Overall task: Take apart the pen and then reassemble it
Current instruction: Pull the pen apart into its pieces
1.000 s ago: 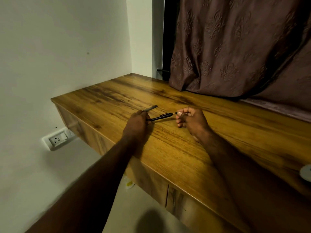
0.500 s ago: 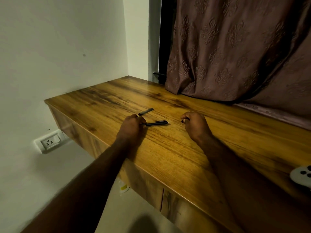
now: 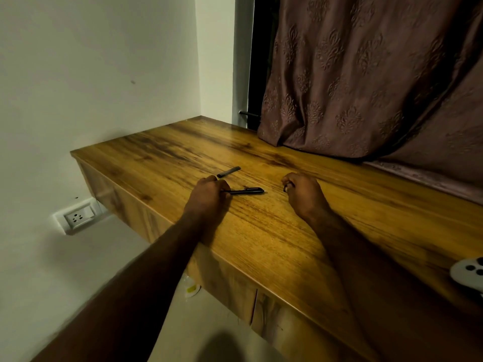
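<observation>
A black pen body [image 3: 247, 191] lies flat on the wooden desk [image 3: 264, 231], its tip pointing right. My left hand [image 3: 209, 195] rests on the desk with its fingers closed on the pen's left end. A short dark pen piece [image 3: 228, 171] lies loose on the desk just behind that hand. My right hand [image 3: 304, 195] rests curled on the desk a little to the right of the pen tip and apart from it. A small dark pen part [image 3: 285, 188] shows at its fingertips, mostly hidden by the fingers.
A brown patterned curtain [image 3: 366, 87] hangs down onto the back of the desk. A white device with dark buttons [image 3: 470, 275] lies at the desk's right edge. A wall socket [image 3: 78, 218] sits low on the left wall, below the desk's left end.
My right hand has come off the pen tip and moved right, settling curled on the desk. The pen has dropped from lifted between both hands to lying flat, still held at its left end.
</observation>
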Motion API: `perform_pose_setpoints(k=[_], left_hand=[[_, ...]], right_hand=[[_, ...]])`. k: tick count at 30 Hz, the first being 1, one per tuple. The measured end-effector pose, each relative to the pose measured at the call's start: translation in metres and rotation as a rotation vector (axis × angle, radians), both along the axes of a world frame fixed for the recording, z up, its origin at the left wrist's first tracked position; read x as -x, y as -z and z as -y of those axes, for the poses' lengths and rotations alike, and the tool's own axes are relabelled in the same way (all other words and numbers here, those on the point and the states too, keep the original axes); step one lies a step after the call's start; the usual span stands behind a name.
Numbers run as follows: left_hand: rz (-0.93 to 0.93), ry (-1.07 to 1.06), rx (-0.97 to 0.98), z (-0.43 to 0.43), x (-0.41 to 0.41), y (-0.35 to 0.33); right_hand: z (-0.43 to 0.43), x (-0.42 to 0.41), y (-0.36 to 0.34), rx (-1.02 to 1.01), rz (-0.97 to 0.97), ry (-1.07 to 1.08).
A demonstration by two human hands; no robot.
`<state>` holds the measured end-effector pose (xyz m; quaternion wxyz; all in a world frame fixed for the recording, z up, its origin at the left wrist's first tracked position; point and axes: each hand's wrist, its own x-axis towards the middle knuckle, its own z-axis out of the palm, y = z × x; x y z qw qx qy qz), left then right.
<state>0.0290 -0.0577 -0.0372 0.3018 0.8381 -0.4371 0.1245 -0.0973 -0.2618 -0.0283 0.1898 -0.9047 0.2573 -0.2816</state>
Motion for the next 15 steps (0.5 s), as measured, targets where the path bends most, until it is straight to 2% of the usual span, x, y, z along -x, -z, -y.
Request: perform_pose_setpoints(k=[4, 8, 11, 15], left_hand=[[0.002, -0.009, -0.005, 0.001, 0.0, 0.0], [-0.024, 0.002, 0.033, 0.002, 0.001, 0.0], [-0.029, 0.018, 0.07, 0.002, 0.004, -0.001], [0.006, 0.051, 0.113, 0.0, 0.01, -0.006]], right_hand=[[0.002, 0.001, 0.004, -0.107, 0.089, 0.027], [0.0, 0.008, -0.002, -0.193, 0.374, 0.113], [-0.012, 0.009, -0.007, -0.428, 0.575, 0.061], [-0.045, -0.001, -0.006, -0.702, 0.558, -0.074]])
